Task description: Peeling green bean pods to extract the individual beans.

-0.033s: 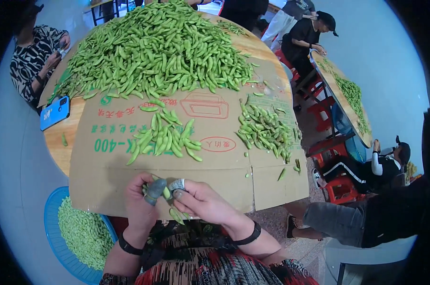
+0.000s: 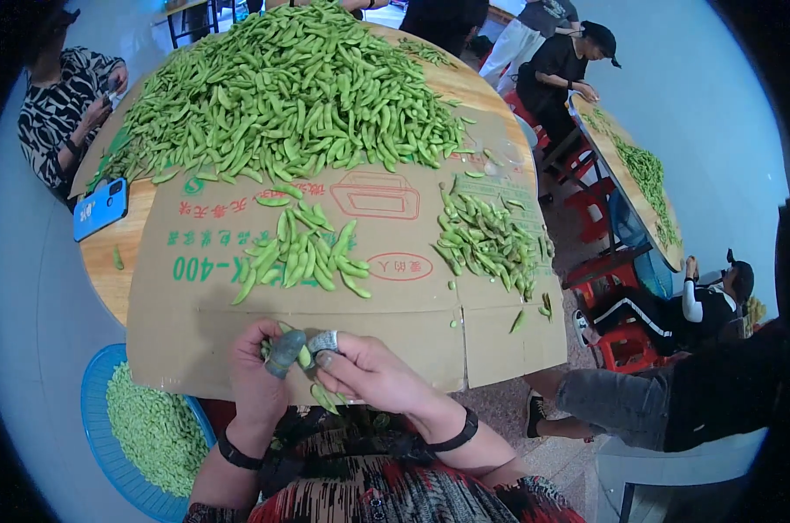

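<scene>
My left hand (image 2: 260,370) is closed around several green soybean pods, and a grey cover sits on its thumb. One pod's pale green end (image 2: 305,356) sticks out between the two hands. My right hand (image 2: 369,373), with grey covers on its fingertips, pinches at that pod from the right. Just beneath the fingers, another green pod (image 2: 323,398) shows by the cardboard's front edge. A small group of plump pods (image 2: 303,253) lies on the cardboard (image 2: 395,336) ahead of my hands. Beyond it rises a large heap of soybean pods (image 2: 299,96).
Right on the cardboard is a pile of flatter, brownish pods (image 2: 491,235). A blue phone (image 2: 101,209) lies at the table's left edge. Below left stands a blue basket (image 2: 94,418) of shelled beans (image 2: 151,427). Other people sit around; a second table (image 2: 600,131) bears pods.
My right fingertips have shifted very slightly left and down against the pod. All else looks the same.
</scene>
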The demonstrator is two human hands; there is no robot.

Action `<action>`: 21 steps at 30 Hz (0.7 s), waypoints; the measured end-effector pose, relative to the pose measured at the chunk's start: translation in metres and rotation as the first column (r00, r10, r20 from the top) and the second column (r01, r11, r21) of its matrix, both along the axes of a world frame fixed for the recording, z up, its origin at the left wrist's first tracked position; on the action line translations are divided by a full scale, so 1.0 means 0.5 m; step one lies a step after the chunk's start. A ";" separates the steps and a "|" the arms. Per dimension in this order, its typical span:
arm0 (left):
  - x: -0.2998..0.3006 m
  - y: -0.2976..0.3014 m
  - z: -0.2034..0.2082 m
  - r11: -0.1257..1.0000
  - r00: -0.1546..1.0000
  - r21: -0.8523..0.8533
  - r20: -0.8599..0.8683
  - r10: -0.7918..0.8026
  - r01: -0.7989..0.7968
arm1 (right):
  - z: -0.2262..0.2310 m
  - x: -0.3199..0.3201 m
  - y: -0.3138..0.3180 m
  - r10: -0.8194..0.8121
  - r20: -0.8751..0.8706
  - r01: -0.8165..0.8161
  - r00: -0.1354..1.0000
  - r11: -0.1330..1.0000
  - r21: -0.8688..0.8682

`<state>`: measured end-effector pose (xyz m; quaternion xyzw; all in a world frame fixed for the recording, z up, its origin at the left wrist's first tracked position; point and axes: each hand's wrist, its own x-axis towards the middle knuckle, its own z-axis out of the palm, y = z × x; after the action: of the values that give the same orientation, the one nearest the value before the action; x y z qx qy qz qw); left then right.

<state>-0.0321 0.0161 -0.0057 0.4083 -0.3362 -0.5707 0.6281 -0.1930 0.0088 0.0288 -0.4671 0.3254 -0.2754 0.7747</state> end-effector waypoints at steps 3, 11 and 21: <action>-0.001 -0.002 -0.006 0.997 0.997 -0.040 0.017 0.071 -0.071 | 0.001 0.000 -0.005 -0.023 0.018 0.022 1.000 0.999 0.031; 0.008 0.001 0.016 0.990 0.988 0.004 0.059 -0.143 0.143 | -0.029 0.012 -0.002 -0.130 -0.084 0.106 0.988 0.964 -0.245; -0.002 0.002 0.004 0.998 0.933 -0.027 0.357 -0.048 0.061 | -0.012 0.018 0.000 -0.364 -0.326 0.107 0.873 0.794 -0.599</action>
<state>-0.0332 0.0172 -0.0035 0.4835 -0.4662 -0.4983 0.5483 -0.1839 0.0086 0.0228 -0.6771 0.4471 -0.3470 0.4704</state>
